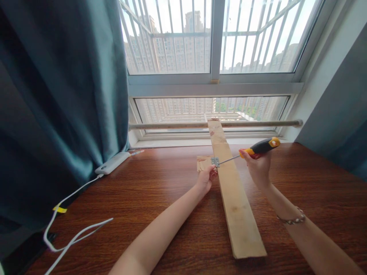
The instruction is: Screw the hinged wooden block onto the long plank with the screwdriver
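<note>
A long wooden board (237,208) lies lengthwise on the brown table, its far end near the window. A small metal hinge (215,162) sits at the board's left edge, partly over a short wooden piece (202,163) beside it. My left hand (207,178) is closed, its fingers pinching at the hinge's near side and the board's edge. In my right hand (259,166) is a screwdriver (262,146) with a black and yellow handle. Its shaft slants down to the left, and the tip meets the hinge's right side. Any screw under the tip is too small to make out.
On the table's (160,214) left stands a white power strip (112,163) or similar device, with a white cable (71,194) running toward me. A dark blue curtain (71,76) hangs at the left. Behind the table, a metal rail (177,125) crosses the window.
</note>
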The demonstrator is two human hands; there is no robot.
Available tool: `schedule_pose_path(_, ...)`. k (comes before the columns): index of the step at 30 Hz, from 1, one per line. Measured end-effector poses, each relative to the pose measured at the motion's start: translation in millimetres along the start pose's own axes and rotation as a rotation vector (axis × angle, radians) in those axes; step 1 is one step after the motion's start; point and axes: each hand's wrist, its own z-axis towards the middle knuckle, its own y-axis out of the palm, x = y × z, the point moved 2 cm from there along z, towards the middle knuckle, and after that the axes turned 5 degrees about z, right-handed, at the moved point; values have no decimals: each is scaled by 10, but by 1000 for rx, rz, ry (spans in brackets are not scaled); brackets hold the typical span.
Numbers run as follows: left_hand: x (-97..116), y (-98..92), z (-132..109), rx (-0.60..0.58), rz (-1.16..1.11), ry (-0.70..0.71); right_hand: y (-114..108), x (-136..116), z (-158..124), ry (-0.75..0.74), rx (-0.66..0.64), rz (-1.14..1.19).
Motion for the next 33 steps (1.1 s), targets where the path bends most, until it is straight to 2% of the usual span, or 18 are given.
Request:
schedule_pose_path(3, 19, 21, -23, -3, 18, -2, -1, 16, 5, 61, -97, 60)
schedule_pose_path(10, 41, 48, -68, -28, 18, 20, 4, -241, 14, 243, -512, 295)
schedule_pose_path(15, 31, 38, -51, -48, 14, 18, 2, -362, -58, 301, -638, 264)
schedule_pose_path(18, 24, 31, -34, -35, 19, 23, 1, -290, -71, 220, -577, 175)
schedule_pose_path(23, 21, 25, -27, -21, 11, 27, 16, -128, -84, 46, -364, -39)
schedule_pose_path(27, 15, 12, -20, -36, 14, 18, 18, -101, -108, 32, -251, -157)
schedule_pose_path(33, 19, 12, -23, -44, 6, 11, -28, 45, -45, 75, -176, -116)
